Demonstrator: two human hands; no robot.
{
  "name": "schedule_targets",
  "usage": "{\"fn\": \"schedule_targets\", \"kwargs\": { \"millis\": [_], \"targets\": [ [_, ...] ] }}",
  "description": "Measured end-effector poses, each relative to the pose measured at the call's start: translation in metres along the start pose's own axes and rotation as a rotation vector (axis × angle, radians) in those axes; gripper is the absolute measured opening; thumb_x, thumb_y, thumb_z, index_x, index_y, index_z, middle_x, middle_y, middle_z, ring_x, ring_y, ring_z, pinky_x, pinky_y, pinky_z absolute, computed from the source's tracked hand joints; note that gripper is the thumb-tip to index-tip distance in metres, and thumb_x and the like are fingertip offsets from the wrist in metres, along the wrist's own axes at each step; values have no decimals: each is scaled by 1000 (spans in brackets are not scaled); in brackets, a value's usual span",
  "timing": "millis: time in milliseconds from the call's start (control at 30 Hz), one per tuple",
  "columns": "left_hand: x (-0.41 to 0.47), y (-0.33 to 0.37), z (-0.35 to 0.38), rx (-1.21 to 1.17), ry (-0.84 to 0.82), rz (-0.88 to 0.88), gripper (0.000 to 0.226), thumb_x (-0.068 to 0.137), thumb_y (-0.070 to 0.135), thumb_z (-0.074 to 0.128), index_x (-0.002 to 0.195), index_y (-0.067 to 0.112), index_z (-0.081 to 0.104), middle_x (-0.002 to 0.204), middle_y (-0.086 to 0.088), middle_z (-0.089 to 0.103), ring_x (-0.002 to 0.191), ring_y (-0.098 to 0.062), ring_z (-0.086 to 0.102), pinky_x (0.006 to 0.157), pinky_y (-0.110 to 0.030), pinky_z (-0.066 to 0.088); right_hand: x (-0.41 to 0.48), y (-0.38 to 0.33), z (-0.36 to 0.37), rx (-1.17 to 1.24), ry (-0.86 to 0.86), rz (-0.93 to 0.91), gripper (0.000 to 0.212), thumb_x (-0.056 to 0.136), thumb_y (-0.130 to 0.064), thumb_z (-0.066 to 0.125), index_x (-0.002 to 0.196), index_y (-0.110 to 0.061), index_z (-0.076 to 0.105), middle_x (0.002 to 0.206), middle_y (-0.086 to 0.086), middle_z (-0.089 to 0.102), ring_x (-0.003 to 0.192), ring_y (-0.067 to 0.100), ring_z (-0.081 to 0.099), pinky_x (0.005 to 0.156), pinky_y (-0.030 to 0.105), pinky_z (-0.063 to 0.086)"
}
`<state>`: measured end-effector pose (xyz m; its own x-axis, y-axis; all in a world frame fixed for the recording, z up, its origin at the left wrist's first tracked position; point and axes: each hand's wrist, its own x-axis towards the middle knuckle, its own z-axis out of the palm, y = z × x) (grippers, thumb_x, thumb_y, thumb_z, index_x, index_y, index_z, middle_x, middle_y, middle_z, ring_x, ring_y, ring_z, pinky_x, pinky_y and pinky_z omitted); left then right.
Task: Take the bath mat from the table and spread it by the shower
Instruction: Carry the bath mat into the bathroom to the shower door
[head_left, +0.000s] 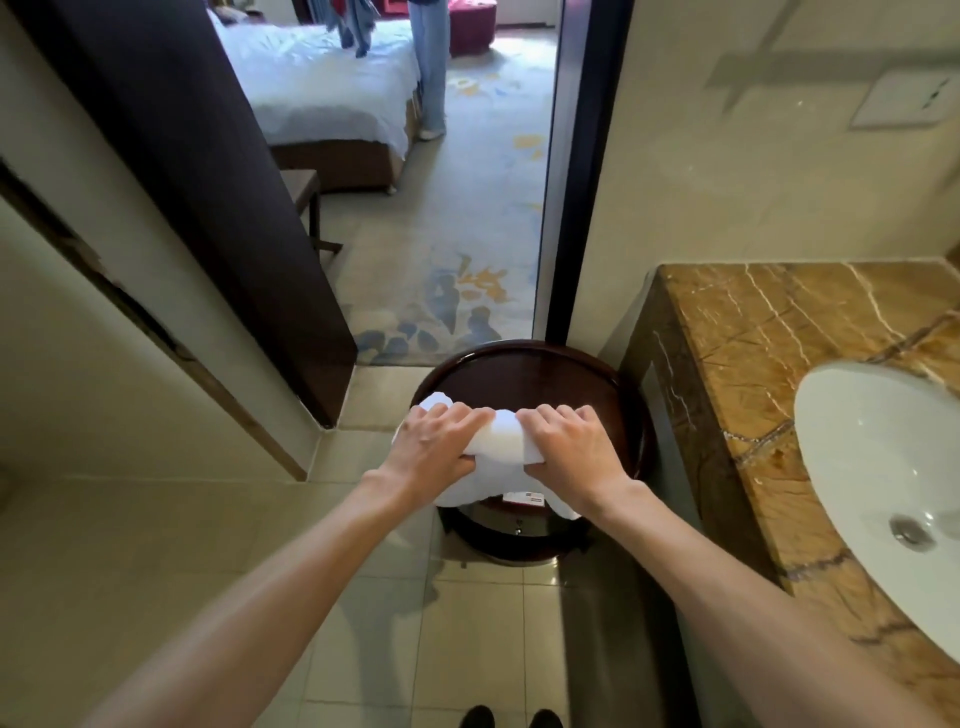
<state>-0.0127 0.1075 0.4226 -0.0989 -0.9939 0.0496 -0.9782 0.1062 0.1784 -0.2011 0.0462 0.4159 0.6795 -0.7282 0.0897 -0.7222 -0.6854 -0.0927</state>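
Bath mat: a white cloth (506, 441) is seen bunched at the near edge of the tabletop, with folds hanging over that edge.
Handling: it is judged soft, light and limp, not fragile. Sagging and unfolding may be expected once it is lifted, so it is best taken at two separated points along one edge.
Left hand: the left hand (441, 441) is clenched on the mat's left part, fingers curled over the top and thumb tucked beneath.
Right hand: the right hand (571, 447) grasps the mat's right part in the same way, just beside the left.
Table: a round table (535, 382) of dark glossy wood with a raised rim is set near the doorway.
Floor: pale tiles (467, 623) are judged smooth, perhaps slippery under cloth.
Room: a marble counter (779, 338) with a white sink (883, 467) stands to the right, and a dark door (208, 182) is open at the left. No shower is in view.
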Motion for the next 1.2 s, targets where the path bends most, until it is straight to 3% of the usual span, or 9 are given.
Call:
{"fn": "schedule_targets", "kwargs": {
  "millis": [233,733,1200],
  "targets": [
    [-15,-22,-33,5,75,-42,54,79,21,68,131,23,52,115,-4,61,106,-28,54,89,-42,37,20,-30,-24,8,54,-31,45,73,-26,71,114,-17,54,103,0,62,92,25,57,82,38,38],
    [-60,-79,-43,-51,127,-193,54,80,19,68,132,21,53,115,-5,64,102,-28,57,86,-43,46,65,-91,-22,5,-7,-193,48,76,-32,69,118,-20,50,109,-1,61,97,24,55,87,38,36],
    [-38,-99,-41,31,157,-612,55,81,13,57,134,26,53,117,1,64,110,-24,54,89,-34,39,164,-83,5,116,-49,-564,51,74,-29,71,120,-21,52,112,0,62,102,25,57,89,39,36]
  ]
}}
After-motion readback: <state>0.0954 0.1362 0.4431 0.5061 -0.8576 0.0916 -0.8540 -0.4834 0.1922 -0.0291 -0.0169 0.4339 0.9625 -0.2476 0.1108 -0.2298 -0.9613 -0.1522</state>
